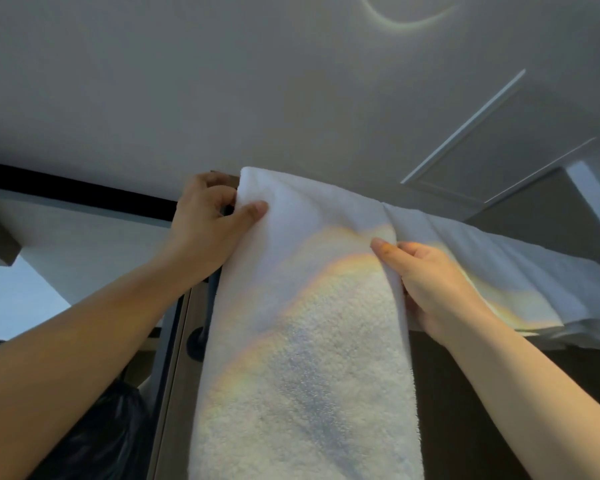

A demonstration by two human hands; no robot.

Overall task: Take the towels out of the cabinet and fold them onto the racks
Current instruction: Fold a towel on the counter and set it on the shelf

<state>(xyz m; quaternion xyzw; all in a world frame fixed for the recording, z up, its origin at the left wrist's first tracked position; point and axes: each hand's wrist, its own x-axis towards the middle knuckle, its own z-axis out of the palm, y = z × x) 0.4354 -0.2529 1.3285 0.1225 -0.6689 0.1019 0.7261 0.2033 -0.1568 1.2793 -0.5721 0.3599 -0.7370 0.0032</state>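
A white terry towel (pixel 309 358) hangs folded lengthwise over a high rack, its lower part falling toward me. My left hand (pixel 205 230) pinches the towel's upper left edge, thumb on the front, fingers curled behind. My right hand (pixel 426 278) grips the towel's right edge, thumb on the front and fingers tucked behind the fold. A second white towel (pixel 520 275) lies draped on the rack just to the right, touching the first. The rack bar itself is mostly hidden under the cloth; a dark bracket (pixel 198 344) shows at the left.
A grey ceiling with a framed access panel (pixel 499 147) fills the upper view. A black strip (pixel 77 192) runs along the wall top at left. A dark wall (pixel 465 410) lies behind the towels, and a dark bag (pixel 94 438) sits at lower left.
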